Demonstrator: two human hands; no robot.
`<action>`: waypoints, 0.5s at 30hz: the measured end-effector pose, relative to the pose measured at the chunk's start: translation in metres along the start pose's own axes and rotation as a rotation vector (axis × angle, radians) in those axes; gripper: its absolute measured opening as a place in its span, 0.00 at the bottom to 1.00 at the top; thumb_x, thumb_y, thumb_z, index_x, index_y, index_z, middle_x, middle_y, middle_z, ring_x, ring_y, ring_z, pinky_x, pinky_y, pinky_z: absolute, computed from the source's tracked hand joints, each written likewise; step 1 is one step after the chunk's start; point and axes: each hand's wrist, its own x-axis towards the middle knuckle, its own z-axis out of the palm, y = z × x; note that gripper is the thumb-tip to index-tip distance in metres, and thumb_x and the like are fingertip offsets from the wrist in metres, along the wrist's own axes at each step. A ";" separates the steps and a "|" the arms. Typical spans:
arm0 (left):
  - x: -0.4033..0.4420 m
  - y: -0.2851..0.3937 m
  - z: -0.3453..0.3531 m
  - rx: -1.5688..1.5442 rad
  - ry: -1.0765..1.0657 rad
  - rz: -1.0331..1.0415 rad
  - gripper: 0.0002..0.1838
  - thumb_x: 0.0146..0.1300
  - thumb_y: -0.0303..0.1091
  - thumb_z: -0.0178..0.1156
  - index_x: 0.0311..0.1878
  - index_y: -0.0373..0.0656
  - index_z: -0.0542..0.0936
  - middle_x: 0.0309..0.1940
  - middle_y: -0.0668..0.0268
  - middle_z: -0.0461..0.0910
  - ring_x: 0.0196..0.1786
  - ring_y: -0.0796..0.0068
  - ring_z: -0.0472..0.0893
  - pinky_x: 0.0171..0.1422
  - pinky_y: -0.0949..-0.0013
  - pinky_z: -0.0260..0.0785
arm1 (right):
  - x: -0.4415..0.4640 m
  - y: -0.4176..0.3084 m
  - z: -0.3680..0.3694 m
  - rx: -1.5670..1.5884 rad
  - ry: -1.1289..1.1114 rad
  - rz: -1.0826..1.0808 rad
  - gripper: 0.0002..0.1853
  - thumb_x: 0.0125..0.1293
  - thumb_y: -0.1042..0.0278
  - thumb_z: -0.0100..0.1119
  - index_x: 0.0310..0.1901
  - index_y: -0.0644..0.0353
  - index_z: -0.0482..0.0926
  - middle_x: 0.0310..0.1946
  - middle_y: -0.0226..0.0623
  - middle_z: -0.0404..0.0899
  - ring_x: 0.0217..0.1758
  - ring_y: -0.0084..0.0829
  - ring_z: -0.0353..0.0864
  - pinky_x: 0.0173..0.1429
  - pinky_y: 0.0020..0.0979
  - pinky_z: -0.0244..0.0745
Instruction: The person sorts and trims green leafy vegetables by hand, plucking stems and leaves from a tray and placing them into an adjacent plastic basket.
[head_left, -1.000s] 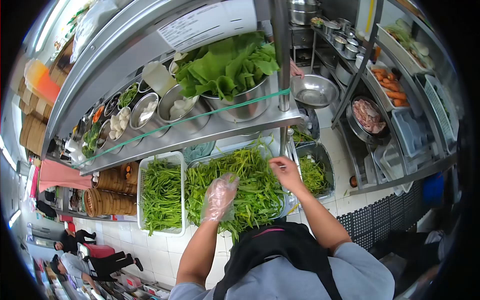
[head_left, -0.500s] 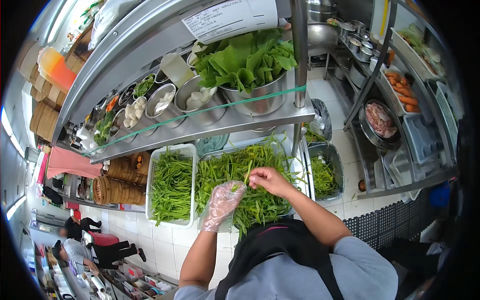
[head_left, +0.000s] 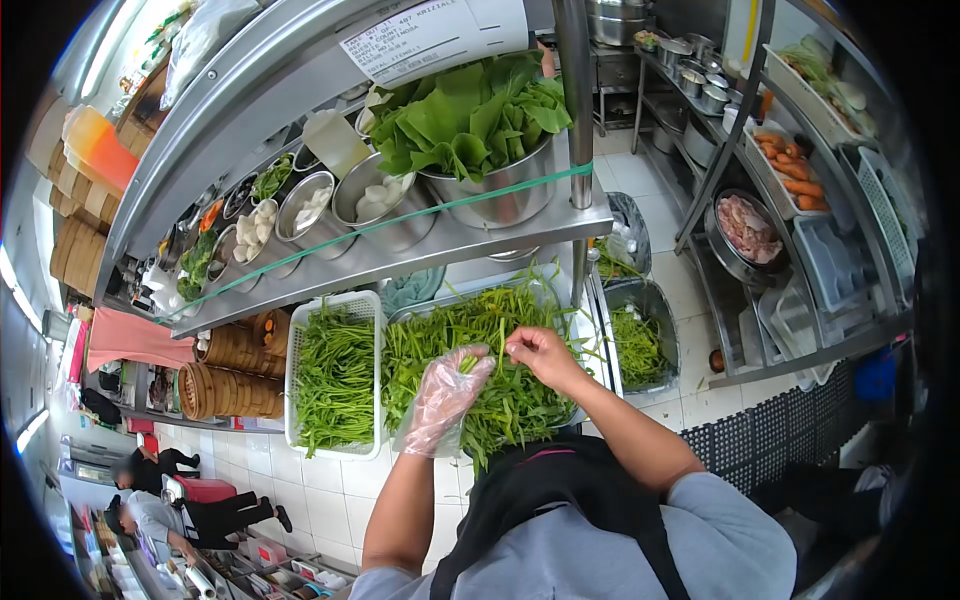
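Note:
My left hand [head_left: 448, 398], in a clear plastic glove, is closed around short pieces of water spinach stem [head_left: 468, 365]. Just to its right, my bare right hand [head_left: 543, 358] pinches an upright water spinach stem [head_left: 502, 338] between thumb and fingers. Both hands are over a tray heaped with leafy water spinach [head_left: 520, 405], which hides most of the tray. On the left stands a white perforated basket [head_left: 379, 375] full of cut green stems [head_left: 338, 375].
A steel shelf [head_left: 400, 250] crosses ahead, bearing a pot of broad green leaves [head_left: 470, 115] and several steel containers. Bamboo steamers [head_left: 230, 390] stand left. A bin of greens [head_left: 640, 340] and a rack with carrots [head_left: 795, 170] are right. Two people are at lower left.
The view has shifted slightly. My right hand has moved a little away from my left, and the pinched stem now stands more upright. My left hand stays closed.

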 end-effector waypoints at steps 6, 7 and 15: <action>0.015 -0.018 0.013 0.178 -0.053 0.186 0.15 0.66 0.40 0.64 0.39 0.35 0.82 0.32 0.49 0.83 0.35 0.52 0.83 0.43 0.56 0.74 | -0.014 -0.021 0.007 -0.165 -0.066 0.042 0.05 0.71 0.72 0.59 0.39 0.64 0.81 0.27 0.29 0.81 0.30 0.20 0.74 0.38 0.29 0.72; 0.017 -0.024 0.015 0.220 -0.029 0.230 0.14 0.65 0.39 0.65 0.34 0.35 0.80 0.27 0.51 0.81 0.31 0.54 0.82 0.38 0.54 0.72 | -0.015 -0.020 0.007 -0.233 -0.051 -0.037 0.06 0.71 0.72 0.59 0.39 0.64 0.82 0.27 0.30 0.81 0.30 0.21 0.75 0.38 0.30 0.72; 0.008 -0.012 0.000 0.016 -0.149 -0.017 0.17 0.65 0.43 0.66 0.38 0.36 0.82 0.25 0.65 0.78 0.29 0.71 0.74 0.37 0.62 0.68 | -0.003 -0.017 -0.002 -0.199 0.137 -0.090 0.07 0.72 0.69 0.60 0.44 0.63 0.82 0.32 0.33 0.83 0.37 0.23 0.79 0.46 0.29 0.74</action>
